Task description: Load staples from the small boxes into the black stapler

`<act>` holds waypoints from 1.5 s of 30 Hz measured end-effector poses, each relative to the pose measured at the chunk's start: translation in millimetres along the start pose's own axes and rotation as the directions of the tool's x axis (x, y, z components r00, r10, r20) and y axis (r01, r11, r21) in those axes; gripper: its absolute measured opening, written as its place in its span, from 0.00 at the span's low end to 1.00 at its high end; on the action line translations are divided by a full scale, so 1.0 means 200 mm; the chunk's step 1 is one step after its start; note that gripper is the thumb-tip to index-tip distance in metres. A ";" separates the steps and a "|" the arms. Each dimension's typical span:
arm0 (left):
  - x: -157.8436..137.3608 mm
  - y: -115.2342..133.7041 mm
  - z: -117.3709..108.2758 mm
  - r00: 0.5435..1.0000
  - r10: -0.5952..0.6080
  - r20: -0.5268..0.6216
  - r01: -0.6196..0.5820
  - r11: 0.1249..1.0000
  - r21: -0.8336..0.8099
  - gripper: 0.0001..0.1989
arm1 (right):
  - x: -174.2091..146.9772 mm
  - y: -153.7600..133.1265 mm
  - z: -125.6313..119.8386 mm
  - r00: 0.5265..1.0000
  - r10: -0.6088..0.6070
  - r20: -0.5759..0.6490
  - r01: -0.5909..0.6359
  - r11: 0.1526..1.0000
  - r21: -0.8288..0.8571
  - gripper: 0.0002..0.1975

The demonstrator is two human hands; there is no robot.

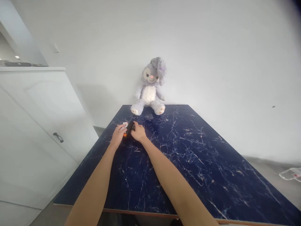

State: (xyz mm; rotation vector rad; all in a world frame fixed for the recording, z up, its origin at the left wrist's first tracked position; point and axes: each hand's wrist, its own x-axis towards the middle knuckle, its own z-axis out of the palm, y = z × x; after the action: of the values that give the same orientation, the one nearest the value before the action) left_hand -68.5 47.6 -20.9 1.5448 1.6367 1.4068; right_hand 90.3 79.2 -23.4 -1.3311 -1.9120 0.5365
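Note:
My left hand (117, 135) is closed around a small white box with orange marks (125, 125) at the left side of the table. Right beside that box, a black slim object (130, 126) stands or lies between my two hands; its kind is too small to tell. My right hand (139, 133) curls its fingers and thumb against the black object from the right. Both forearms reach in from the front edge. Fingers hide parts of both objects.
The hands are over a dark blue marble-patterned table (183, 163). At its far edge a grey-lilac plush rabbit (149, 94) sits against the wall. A white cabinet (35, 125) stands at left, a clear plastic container (290, 173) on the floor at right.

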 end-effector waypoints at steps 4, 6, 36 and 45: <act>-0.01 0.02 -0.08 0.962 0.065 0.265 -0.006 0.976 -0.217 0.28 | 0.00 0.02 -0.01 0.999 0.030 -0.024 -0.030 0.999 0.013 0.28; -0.02 0.04 -0.12 0.934 0.094 0.344 -0.002 0.966 -0.259 0.30 | -0.02 0.04 -0.03 0.996 0.069 -0.062 -0.068 0.997 0.020 0.23; -0.10 0.10 -0.25 0.908 -0.095 0.407 0.069 0.995 0.077 0.34 | -0.30 0.05 -0.20 0.960 0.190 -0.207 -0.161 0.976 0.149 0.25; -0.10 0.05 -0.21 0.931 -0.076 0.357 0.070 0.997 0.029 0.37 | -0.32 0.01 -0.20 0.926 0.127 -0.356 -0.133 0.991 0.007 0.28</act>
State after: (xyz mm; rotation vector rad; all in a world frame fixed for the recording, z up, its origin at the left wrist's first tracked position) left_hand -97.1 13.1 -3.4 1.6195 1.4667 1.0021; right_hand 135.1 17.9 -20.3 -1.4626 -1.5431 0.3153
